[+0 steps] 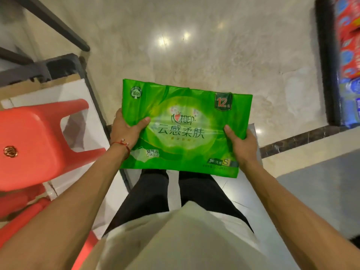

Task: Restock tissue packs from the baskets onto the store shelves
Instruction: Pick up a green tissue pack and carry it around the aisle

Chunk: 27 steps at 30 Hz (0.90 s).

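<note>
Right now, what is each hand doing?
Left hand: grips the green tissue pack by its left edge.
Right hand: grips the pack's right edge.

One wide-angle head camera looks almost straight down the wearer's body. It sits close above the left hand (124, 133), right hand (242, 147) and pack (187, 117) at mid-frame; floor (194, 45) fills the top, and a shelf (348, 55) edges the right.

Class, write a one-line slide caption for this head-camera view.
Left hand and right hand grip a green tissue pack by its sides above the marble floor, beside a red stool.
</note>
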### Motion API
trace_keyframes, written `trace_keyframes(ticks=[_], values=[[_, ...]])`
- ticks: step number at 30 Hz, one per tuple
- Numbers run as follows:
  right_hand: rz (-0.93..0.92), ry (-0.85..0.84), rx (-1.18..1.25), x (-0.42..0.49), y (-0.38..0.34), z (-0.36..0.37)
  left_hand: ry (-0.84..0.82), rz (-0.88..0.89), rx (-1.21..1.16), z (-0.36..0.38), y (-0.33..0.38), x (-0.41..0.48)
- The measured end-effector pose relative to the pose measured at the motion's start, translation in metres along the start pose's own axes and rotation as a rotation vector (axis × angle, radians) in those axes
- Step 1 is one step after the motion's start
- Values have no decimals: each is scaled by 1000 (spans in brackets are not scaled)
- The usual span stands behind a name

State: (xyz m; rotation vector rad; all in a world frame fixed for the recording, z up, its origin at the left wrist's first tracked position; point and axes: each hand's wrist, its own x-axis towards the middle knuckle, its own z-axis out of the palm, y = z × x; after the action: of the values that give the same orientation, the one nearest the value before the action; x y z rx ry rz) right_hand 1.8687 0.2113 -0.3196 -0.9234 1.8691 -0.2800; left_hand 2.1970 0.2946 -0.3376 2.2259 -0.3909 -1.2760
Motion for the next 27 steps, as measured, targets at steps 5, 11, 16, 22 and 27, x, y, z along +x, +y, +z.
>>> trace_keyframes(ticks=[5,11,16,22,27], values=[[20,88,115,-80,20,-34,-67,110,104,-10,19,-55],[131,257,265,-150,75,-75,-193,234,220,10,36,-107],[207,374,365,-197,134,-116,-285,342,349,53,50,-163],[220,526,507,-244,218,-180,-384,484,460,134,45,-247],[239,649,570,-283,294,-249,-468,588,500,210,28,-326]])
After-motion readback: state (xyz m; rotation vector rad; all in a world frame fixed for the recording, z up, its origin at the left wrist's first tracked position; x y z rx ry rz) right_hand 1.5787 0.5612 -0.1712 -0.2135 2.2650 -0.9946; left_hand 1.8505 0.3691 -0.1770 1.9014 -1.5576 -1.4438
